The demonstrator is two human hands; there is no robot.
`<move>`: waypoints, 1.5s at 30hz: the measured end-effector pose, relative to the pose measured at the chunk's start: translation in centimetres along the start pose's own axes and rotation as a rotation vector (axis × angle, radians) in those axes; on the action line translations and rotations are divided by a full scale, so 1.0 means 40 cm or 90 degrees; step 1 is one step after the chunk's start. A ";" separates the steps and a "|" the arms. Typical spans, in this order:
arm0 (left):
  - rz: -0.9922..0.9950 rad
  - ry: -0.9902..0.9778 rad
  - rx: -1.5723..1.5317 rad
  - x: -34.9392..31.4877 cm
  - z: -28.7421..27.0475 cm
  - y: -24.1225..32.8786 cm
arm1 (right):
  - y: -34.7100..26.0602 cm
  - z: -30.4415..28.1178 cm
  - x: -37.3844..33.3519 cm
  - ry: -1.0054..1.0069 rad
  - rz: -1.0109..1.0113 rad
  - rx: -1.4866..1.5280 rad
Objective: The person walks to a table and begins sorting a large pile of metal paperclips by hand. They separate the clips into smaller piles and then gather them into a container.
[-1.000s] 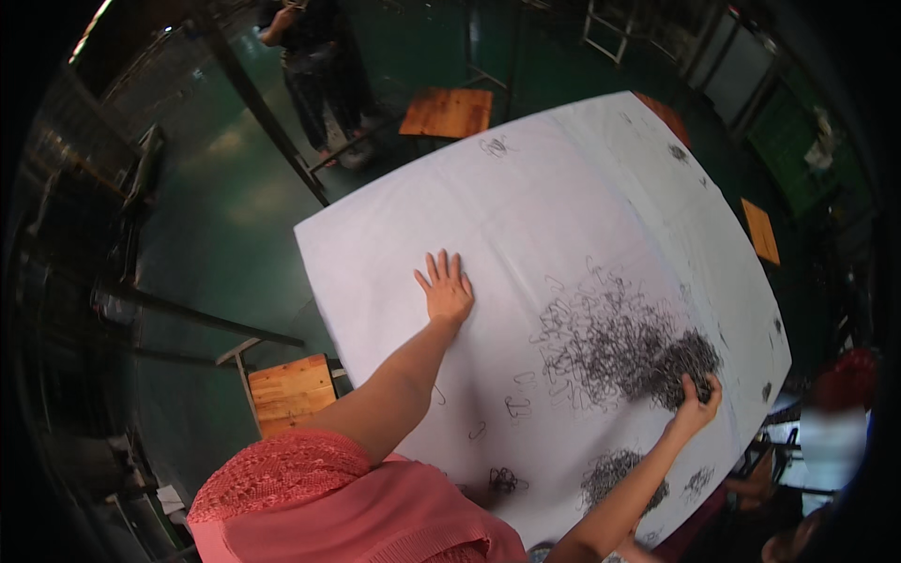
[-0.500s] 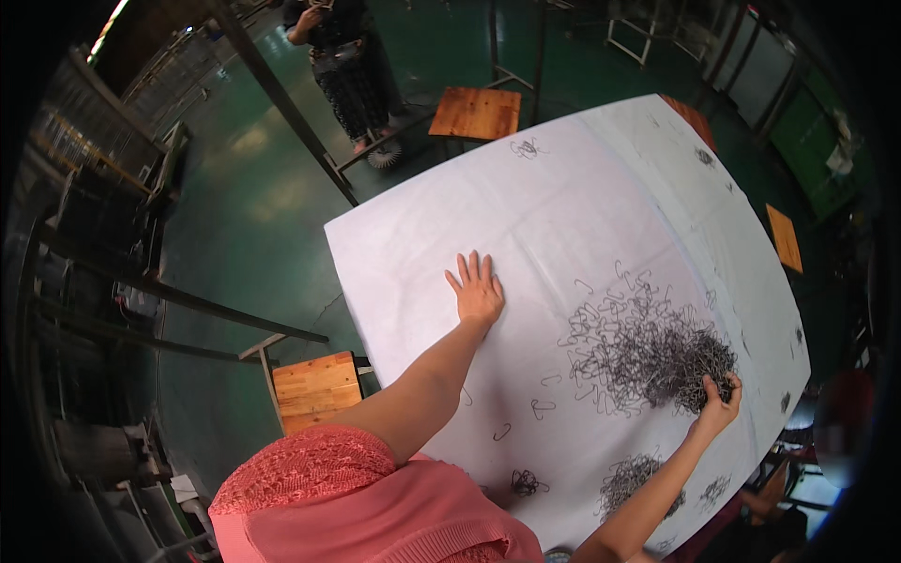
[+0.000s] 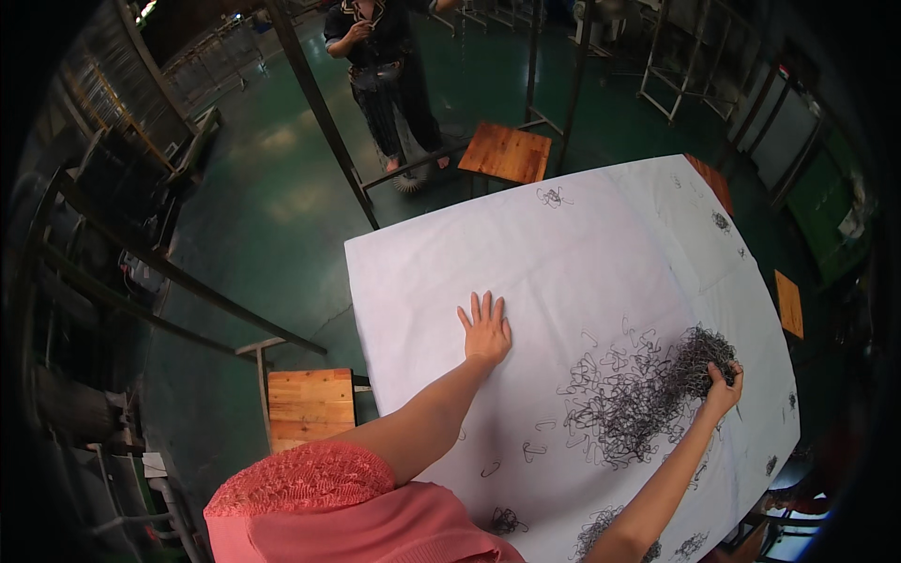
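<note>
My left hand (image 3: 487, 334) lies flat on the white-covered table (image 3: 427, 272), fingers spread, holding nothing. At the right, my right hand (image 3: 724, 387) has its fingers curled round the edge of a tangled clump of dark wire hooks (image 3: 704, 355). The clump sits at the far right end of a loose, spread-out pile of similar hooks (image 3: 615, 408). Whether the clump touches the cloth, I cannot tell. A few single hooks (image 3: 533, 450) lie to the pile's left. Nearer to me is another heap of hooks (image 3: 593, 533), partly hidden by my right forearm.
A small tangle of hooks (image 3: 505, 521) lies near the front edge, another (image 3: 554, 197) near the far edge. Wooden stools stand left (image 3: 312, 405) and beyond the table (image 3: 505, 152). Metal posts (image 3: 319, 103) rise at the far left. A person (image 3: 385, 80) stands beyond them.
The view has tilted up, so the table appears lower. My right hand has moved the clump of hooks farther away along the pile's right side. My left hand stays flat on the cloth.
</note>
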State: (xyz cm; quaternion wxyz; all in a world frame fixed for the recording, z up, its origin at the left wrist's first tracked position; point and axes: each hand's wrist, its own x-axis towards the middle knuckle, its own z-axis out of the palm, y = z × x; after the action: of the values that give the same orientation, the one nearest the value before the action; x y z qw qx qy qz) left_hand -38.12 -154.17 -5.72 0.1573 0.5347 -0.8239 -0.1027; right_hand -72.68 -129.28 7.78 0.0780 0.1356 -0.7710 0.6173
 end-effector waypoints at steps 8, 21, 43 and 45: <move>0.000 0.002 -0.005 0.002 0.003 -0.006 | 0.015 0.084 -0.028 -0.005 -0.025 -0.042; -0.005 -0.014 -0.001 0.000 -0.013 -0.016 | -0.130 0.178 -0.201 -0.078 -0.067 0.030; 0.033 -0.004 0.065 0.012 0.018 -0.013 | -0.042 0.023 -0.037 -0.019 -0.029 -0.044; 0.031 -0.006 0.069 0.010 0.012 -0.012 | -0.040 0.016 -0.044 0.041 -0.046 -0.073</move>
State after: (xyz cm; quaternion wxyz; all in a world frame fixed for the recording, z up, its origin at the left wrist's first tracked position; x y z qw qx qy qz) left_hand -38.03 -154.73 -6.29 0.1271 0.5216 -0.8417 -0.0568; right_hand -70.49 -130.01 8.63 0.1324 0.1385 -0.7971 0.5727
